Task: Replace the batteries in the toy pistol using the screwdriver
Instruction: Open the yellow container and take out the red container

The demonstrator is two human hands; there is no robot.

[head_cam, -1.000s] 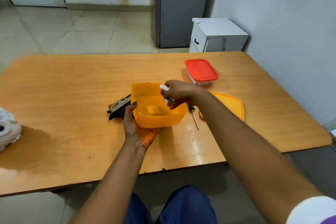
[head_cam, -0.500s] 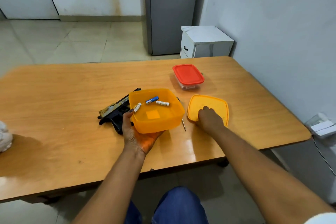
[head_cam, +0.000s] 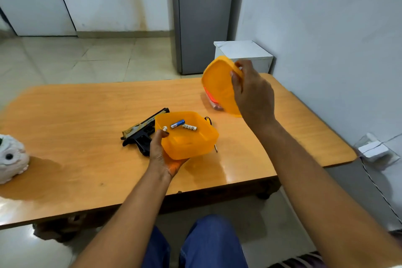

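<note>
Left hand [head_cam: 162, 154] grips the tub [head_cam: 187, 137] of three batteries [head_cam: 178, 124], right hand [head_cam: 252, 91] pinches its lid [head_cam: 217, 85] aloft; pistol [head_cam: 142, 132] lies behind on the table [head_cam: 76, 137], screwdriver [head_cam: 215, 148] mostly hidden — seemingly packing up.

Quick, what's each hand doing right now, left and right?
Left hand: grips the orange container with batteries inside.
Right hand: holds the orange lid raised above the table.

Screwdriver [head_cam: 209, 120] mostly hidden behind orange tub [head_cam: 195, 146].
</note>
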